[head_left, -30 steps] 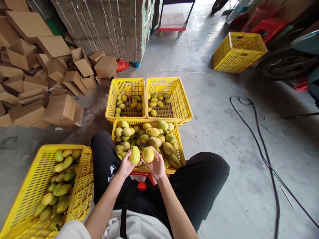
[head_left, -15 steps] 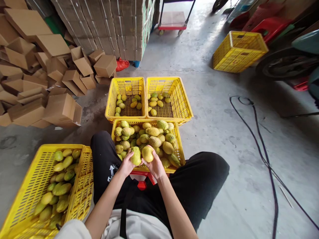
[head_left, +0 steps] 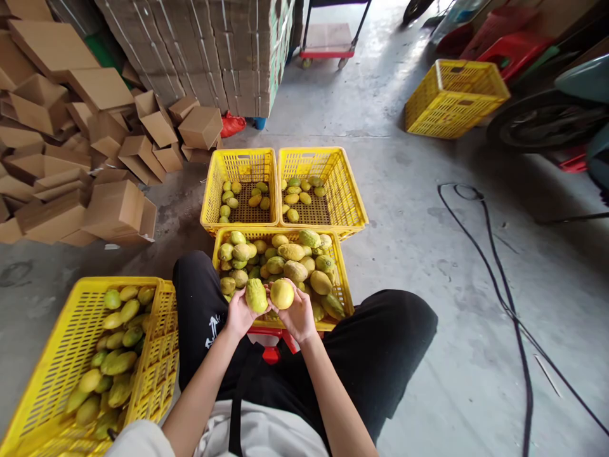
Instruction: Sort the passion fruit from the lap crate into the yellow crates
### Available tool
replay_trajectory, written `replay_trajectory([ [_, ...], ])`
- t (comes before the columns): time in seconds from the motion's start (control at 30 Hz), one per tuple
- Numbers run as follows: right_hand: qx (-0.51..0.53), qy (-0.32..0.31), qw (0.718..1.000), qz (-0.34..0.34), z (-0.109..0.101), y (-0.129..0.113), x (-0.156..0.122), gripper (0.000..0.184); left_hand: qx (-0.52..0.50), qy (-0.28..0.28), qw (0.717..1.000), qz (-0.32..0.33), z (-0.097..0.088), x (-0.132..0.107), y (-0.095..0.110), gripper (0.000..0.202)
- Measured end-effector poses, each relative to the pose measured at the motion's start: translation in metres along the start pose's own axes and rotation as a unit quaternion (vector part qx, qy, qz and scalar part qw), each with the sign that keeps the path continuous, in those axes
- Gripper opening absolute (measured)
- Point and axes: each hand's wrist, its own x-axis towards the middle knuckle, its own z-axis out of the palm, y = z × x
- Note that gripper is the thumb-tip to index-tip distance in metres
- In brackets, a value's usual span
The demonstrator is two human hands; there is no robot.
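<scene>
My left hand [head_left: 241, 313] holds a bumpy yellow-green papaya [head_left: 257, 296], its fingers curled beneath the fruit. Beside it, my right hand [head_left: 299, 317] is wrapped round a rounder, yellower papaya [head_left: 282, 294]. The two fruits are close together, over the near side of a yellow crate [head_left: 346, 279] between my knees. That crate is heaped with green and yellow papayas [head_left: 292, 252] of mixed sizes, some long and some round. My hands and the held fruits cover part of the heap.
Two yellow crates [head_left: 240, 154] [head_left: 349, 184] beyond hold several papayas each. At my left stands another fruit-filled crate [head_left: 61, 355]. Cardboard boxes [head_left: 114, 209] are piled far left; a trolley [head_left: 328, 41], a yellow crate [head_left: 454, 98] and a black cable [head_left: 504, 298] lie farther off.
The papaya in my left hand has shifted slightly left and tilted, with a little more of my left palm showing. The right-hand papaya has turned slightly in my grasp.
</scene>
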Motion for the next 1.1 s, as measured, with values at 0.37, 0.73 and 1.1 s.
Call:
replay_trajectory([
  [0.37, -0.092, 0.063, 0.994, -0.014, -0.006, 0.004, -0.001, 0.042, 0.088, -0.001, 0.996, -0.003, -0.006, 0.003, -0.005, 0.043],
  [0.73, -0.098, 0.071, 0.992, -0.025, -0.007, 0.006, 0.0, 0.038, 0.044, -0.014, 0.999, -0.011, 0.003, -0.002, -0.001, 0.046],
  [1.1, -0.025, 0.045, 0.999, -0.015, -0.007, 0.003, 0.0, 0.034, 0.081, 0.013, 0.997, 0.01, -0.01, 0.005, -0.005, 0.026],
])
